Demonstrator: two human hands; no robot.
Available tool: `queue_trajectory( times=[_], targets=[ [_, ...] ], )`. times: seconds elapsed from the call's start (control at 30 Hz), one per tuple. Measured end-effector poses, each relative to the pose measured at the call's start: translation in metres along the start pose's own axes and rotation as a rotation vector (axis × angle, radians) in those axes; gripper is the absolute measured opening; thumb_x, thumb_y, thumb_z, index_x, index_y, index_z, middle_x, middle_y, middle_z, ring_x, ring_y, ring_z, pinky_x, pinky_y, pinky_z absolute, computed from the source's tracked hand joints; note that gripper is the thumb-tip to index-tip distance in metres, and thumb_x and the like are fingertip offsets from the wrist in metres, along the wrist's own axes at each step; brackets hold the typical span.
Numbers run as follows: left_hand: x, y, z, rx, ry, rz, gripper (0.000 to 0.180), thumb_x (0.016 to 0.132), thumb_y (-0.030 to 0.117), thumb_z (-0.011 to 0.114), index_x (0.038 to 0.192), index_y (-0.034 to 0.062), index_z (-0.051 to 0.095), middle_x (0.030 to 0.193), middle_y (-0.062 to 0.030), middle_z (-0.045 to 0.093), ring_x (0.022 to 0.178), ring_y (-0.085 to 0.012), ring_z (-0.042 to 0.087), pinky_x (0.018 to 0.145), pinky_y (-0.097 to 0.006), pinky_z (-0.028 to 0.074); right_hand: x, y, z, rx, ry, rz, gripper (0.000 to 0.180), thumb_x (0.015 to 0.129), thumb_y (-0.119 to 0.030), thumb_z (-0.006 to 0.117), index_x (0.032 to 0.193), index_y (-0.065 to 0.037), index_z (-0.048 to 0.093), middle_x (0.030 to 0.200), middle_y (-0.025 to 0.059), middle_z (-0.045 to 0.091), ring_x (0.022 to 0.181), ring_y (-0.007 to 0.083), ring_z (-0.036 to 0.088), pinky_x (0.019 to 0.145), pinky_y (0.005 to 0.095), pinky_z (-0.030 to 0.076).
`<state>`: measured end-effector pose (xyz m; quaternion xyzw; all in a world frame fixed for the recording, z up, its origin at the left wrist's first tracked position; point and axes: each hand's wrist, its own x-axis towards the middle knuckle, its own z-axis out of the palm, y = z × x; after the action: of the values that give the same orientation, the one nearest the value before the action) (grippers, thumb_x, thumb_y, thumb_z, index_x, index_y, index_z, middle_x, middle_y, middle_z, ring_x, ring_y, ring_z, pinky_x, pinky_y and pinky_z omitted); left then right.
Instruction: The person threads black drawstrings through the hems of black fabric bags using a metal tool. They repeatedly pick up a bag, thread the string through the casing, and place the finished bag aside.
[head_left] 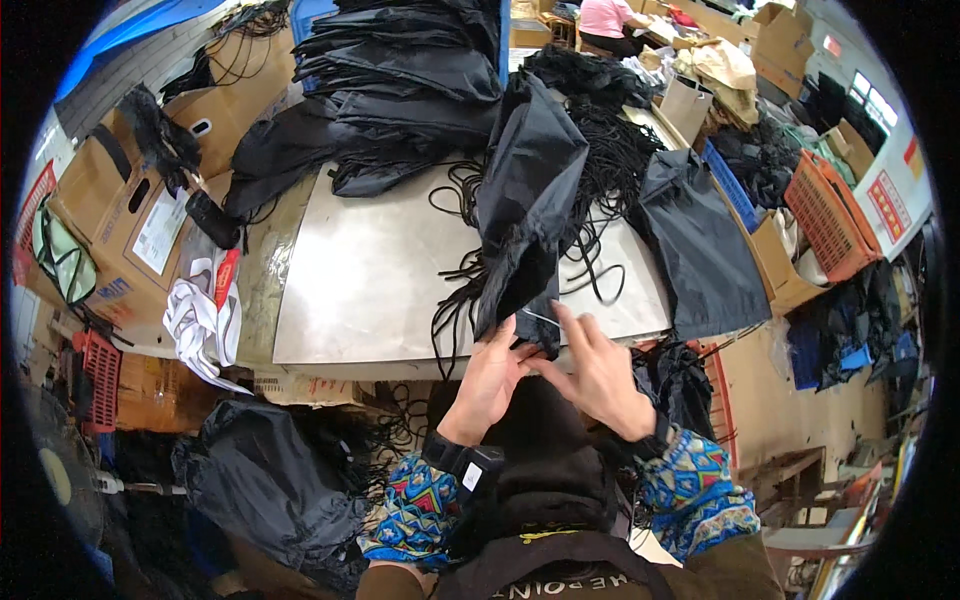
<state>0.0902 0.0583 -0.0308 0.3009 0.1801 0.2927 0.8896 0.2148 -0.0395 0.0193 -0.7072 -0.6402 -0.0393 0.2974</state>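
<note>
A black fabric bag (pixel 528 195) stands bunched up over the front of a pale metal table top (pixel 370 275). My left hand (pixel 490 375) grips the bag's lower edge from the left. My right hand (pixel 595 370) pinches the same edge from the right, and a thin light-coloured wire or needle (pixel 540 318) shows between the fingers. Black cords (pixel 455 290) hang from the bag down over the table's front edge. Both wrists wear black bands and patterned blue sleeves.
A stack of folded black bags (pixel 400 90) lies at the back, a heap of black cord (pixel 610 130) to its right, another black bag (pixel 700 250) at the right edge. Cardboard boxes (pixel 130 210) stand left, orange (pixel 825 215) and blue crates (pixel 730 185) right. A person in pink (pixel 605 20) sits far back.
</note>
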Motion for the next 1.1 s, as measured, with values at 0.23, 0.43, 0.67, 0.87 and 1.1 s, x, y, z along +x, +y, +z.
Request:
queue_trajectory(
  times=[0.23, 0.43, 0.67, 0.87, 1.1],
  targets=[
    [0.030, 0.062, -0.012, 0.375, 0.635, 0.354, 0.053, 0.096, 0.047, 0.046, 0.115, -0.0017, 0.052, 0.102, -0.0059, 0.060, 0.084, -0.0141, 0.059, 0.071, -0.031, 0.050, -0.025, 0.024, 0.030, -0.146, -0.050, -0.166, 0.022, 0.078, -0.008, 0.060, 0.099, -0.003, 0.056, 0.083, 0.0085, 0.052, 0.070, 0.0264, 0.060, 0.053, 0.0384, 0.049],
    [0.001, 0.137, -0.050, 0.076, 0.572, 0.716, 0.046, 0.096, 0.049, 0.046, 0.099, 0.0057, 0.059, 0.081, -0.0014, 0.060, 0.067, -0.0114, 0.055, 0.065, -0.029, 0.050, -0.004, 0.010, -0.005, -0.004, 0.040, -0.092, 0.039, 0.082, -0.015, 0.066, 0.118, -0.006, 0.054, 0.079, 0.0093, 0.049, 0.064, 0.0281, 0.057, 0.051, 0.0361, 0.046],
    [-0.054, 0.141, -0.127, 1.098, 1.013, 0.572, 0.037, 0.090, 0.032, 0.062, 0.109, 0.0009, 0.058, 0.104, -0.0120, 0.060, 0.093, -0.0275, 0.057, 0.083, -0.041, 0.046, 0.016, 0.080, 0.009, 0.075, -0.111, 0.095, 0.029, 0.085, -0.017, 0.061, 0.109, -0.002, 0.057, 0.084, 0.0195, 0.061, 0.076, 0.0396, 0.060, 0.065, 0.0466, 0.048],
    [-0.055, 0.064, -0.028, 1.619, 0.891, 1.001, 0.022, 0.087, 0.008, 0.061, 0.107, -0.0007, 0.060, 0.104, -0.0137, 0.058, 0.100, -0.0283, 0.052, 0.089, -0.039, 0.041, 0.060, 0.127, 0.033, 0.059, -0.291, 0.384, 0.025, 0.088, -0.019, 0.059, 0.103, 0.001, 0.059, 0.086, 0.0212, 0.064, 0.079, 0.0340, 0.063, 0.070, 0.0388, 0.049],
    [-0.036, -0.023, 0.019, 0.506, 0.209, 0.365, 0.020, 0.089, 0.002, 0.063, 0.107, -0.0055, 0.065, 0.107, -0.0061, 0.060, 0.096, -0.0115, 0.059, 0.084, -0.022, 0.047, 0.003, 0.011, -0.008, 1.192, -0.521, 0.573, 0.018, 0.096, -0.018, 0.055, 0.103, -0.003, 0.060, 0.080, -0.0041, 0.057, 0.061, 0.0037, 0.046, 0.052, 0.0202, 0.037]
  ],
)
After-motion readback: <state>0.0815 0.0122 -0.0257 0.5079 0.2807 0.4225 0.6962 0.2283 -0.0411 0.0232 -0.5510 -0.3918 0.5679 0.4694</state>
